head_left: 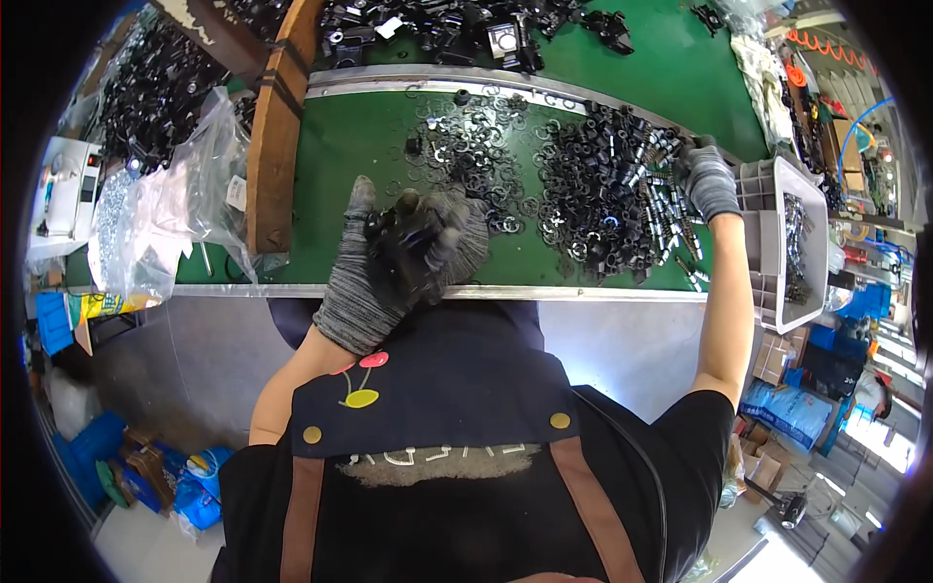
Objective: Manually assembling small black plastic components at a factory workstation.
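Many small parts lie across a green surface (326,136)

The surface spreads in front of the person, with a metal strip (374,84) crossing its far side and a heap of larger black pieces (447,39) beyond that strip. A wooden board (274,155) stands toward the left, with a clear plastic bag (216,160) just beside it. A grey plastic crate (768,277) sits at the right edge and has metallic items inside.

Next in size come the person's hands, both in grey knit gloves. The left grip (358,296) is clamped on a chunky black part (400,253), its thumb pointing up on one side and its fingers curled around the other. That part is held above the near edge of the surface, in front of the person's body. The right grip (708,177) is at the upper right end of a cluster of slim metal rods (659,209), near the crate; whether its fingers are closed on anything cannot be told.

Smaller still, a dense pile of little black pieces (583,185) adjoins the rods on their left. Smallest are the thin rings (471,165), scattered between that pile and the board.
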Demonstrator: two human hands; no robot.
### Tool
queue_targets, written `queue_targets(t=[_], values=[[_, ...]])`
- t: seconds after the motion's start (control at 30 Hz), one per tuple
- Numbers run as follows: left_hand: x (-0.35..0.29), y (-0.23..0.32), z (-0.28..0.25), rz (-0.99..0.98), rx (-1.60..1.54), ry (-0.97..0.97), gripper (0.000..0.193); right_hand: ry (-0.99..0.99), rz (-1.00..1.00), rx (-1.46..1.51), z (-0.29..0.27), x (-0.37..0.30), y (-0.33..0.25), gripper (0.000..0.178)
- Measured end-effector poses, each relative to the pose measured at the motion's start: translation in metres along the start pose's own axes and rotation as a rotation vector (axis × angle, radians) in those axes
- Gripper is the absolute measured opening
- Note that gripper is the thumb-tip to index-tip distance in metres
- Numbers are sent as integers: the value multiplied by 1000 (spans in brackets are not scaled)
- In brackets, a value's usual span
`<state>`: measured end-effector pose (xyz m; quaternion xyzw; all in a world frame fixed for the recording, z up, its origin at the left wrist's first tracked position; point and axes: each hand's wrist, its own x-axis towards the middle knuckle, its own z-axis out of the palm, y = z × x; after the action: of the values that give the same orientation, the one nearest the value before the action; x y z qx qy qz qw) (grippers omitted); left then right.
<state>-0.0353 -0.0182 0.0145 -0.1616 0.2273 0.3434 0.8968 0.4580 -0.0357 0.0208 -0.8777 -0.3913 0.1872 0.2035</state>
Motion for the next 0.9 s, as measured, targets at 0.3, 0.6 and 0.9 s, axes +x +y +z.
queue_targets(t=[0.3,0.6,0.9], values=[[32,-12,13,348,965,-319,84,-72,-403,928,33,-187,-186,20],[38,-20,13,513,1147,-435,96,-169,-687,910,81,-207,-195,25],[21,-13,24,538,1265,-539,40,-43,-1057,442,66,-205,-201,26]])
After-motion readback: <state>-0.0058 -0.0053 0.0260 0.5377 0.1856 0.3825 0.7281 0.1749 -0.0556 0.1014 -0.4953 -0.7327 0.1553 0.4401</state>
